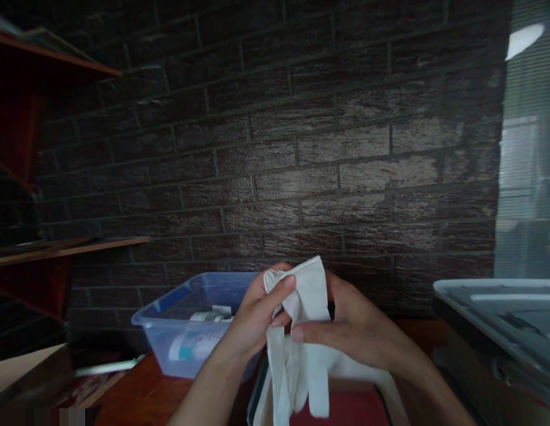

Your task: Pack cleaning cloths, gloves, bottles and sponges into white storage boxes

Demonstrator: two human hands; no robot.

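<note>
A white cloth glove is held up between both hands, its cuff end on top and finger-like strips hanging down. My left hand grips it at the upper left, with the thumb pressed on the fabric. My right hand is closed on its right side, the thumb across the front and the other fingers hidden behind the cloth. Whether there is one glove or two layered together, I cannot tell. Just below the hanging fabric is a pale open container with a dark red item in it.
A clear bluish plastic bin with white packages stands left on the brown wooden table. At right is a large lidded box. Shelves project from the left. A dark brick wall rises behind.
</note>
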